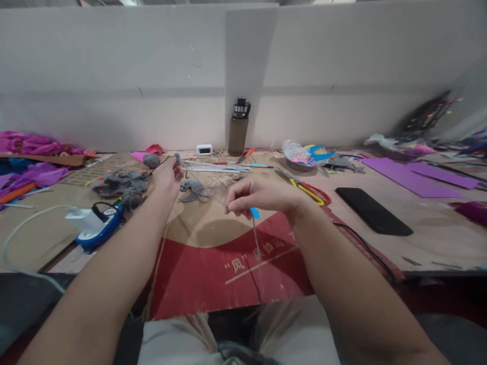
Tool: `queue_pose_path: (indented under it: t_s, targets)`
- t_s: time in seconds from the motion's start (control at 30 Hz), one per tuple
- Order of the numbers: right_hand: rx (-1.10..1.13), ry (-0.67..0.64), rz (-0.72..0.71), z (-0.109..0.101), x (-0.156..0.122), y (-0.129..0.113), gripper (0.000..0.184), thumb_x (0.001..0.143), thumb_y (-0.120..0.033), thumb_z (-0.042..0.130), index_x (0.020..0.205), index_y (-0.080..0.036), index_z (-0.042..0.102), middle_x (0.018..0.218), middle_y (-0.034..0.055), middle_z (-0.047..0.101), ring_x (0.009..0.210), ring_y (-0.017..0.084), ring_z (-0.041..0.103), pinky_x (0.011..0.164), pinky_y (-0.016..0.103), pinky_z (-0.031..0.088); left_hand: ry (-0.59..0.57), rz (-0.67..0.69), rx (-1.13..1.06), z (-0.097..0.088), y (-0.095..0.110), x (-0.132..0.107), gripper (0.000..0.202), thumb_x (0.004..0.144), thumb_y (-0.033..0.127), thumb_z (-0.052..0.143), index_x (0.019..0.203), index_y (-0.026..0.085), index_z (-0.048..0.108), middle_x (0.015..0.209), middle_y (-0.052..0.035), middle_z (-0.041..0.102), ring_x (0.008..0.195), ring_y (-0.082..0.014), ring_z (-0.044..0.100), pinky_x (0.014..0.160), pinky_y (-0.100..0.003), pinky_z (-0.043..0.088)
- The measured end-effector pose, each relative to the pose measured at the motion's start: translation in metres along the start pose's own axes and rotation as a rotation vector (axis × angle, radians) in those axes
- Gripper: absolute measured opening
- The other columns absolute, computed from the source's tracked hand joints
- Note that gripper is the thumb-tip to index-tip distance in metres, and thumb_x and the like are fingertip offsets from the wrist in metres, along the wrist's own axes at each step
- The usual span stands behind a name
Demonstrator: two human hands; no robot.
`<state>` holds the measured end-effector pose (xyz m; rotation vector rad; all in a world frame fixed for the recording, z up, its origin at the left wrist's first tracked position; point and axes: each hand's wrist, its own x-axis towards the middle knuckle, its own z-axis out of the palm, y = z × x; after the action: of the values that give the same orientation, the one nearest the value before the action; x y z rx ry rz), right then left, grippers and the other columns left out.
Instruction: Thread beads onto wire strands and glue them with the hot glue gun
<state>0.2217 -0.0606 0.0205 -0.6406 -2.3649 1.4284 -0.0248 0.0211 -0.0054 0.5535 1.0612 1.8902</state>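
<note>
A red-and-brown cardboard sheet (213, 274) is laid on the bench directly in front of the person. The right hand (262, 195) is held above the sheet's middle. Its thumb and forefinger are pinched shut on a thin stick (255, 238), which hangs down towards the red part. A small blue tab (254, 213) is seen on the stick just below the fingertips, and the other 3 fingers are loosely curled.

The left hand (167, 175) is stretched out over the sheet's far left corner, with its fingers drawn together on a small grey piece (177, 158). How firmly that piece is gripped cannot be told.

Just left of that corner a heap of grey felt scraps (122, 182) is spread, with a grey pompom (151, 160) behind it. A blue glue gun (101, 229) is laid left of the sheet, near its edge. Beside the sheet's far right corner, scissors (309, 191) with red and yellow handles are placed, and a black phone (373, 210) is laid further right. A dark bottle (239, 126) is stood well beyond the far edge, against the wall.
</note>
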Motion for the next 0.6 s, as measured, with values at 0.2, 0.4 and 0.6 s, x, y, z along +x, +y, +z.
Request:
queue_pose_path:
  t_s: [0.2, 0.4, 0.6]
  targets:
    - [-0.607, 0.142, 0.256, 0.002, 0.015, 0.015, 0.026, 0.081, -0.036, 0.051, 0.067, -0.017, 0.062, 0.063, 0.0011, 0.060, 0.057, 0.010, 0.048, 0.054, 0.023, 0.033, -0.089, -0.009, -0.015, 0.003, 0.001, -0.007, 0.010, 0.072, 0.011, 0.059, 0.064, 0.014, 0.054, 0.055, 0.0024, 0.053, 0.042, -0.0024, 0.045, 0.038, -0.011, 0.037]
    - [-0.790, 0.774, 0.505, -0.014, 0.008, 0.025, 0.034, 0.086, -0.041, 0.043, 0.084, -0.015, 0.065, 0.081, 0.0131, 0.066, 0.072, 0.019, 0.057, 0.064, 0.029, 0.038, -0.256, 0.061, 0.082, 0.009, -0.005, -0.023, 0.008, 0.067, 0.017, 0.064, 0.071, 0.014, 0.057, 0.063, 0.0020, 0.056, 0.045, -0.0033, 0.047, 0.038, -0.013, 0.036]
    - [-0.877, 0.623, 0.861, -0.033, 0.003, 0.063, 0.038, 0.080, -0.040, 0.053, 0.095, -0.009, 0.067, 0.099, 0.0213, 0.066, 0.092, 0.027, 0.062, 0.074, 0.031, 0.044, -0.325, 0.095, 0.098, 0.011, -0.009, -0.029, 0.010, 0.066, 0.018, 0.067, 0.070, 0.014, 0.059, 0.062, 0.0029, 0.054, 0.044, -0.0021, 0.043, 0.038, -0.013, 0.031]
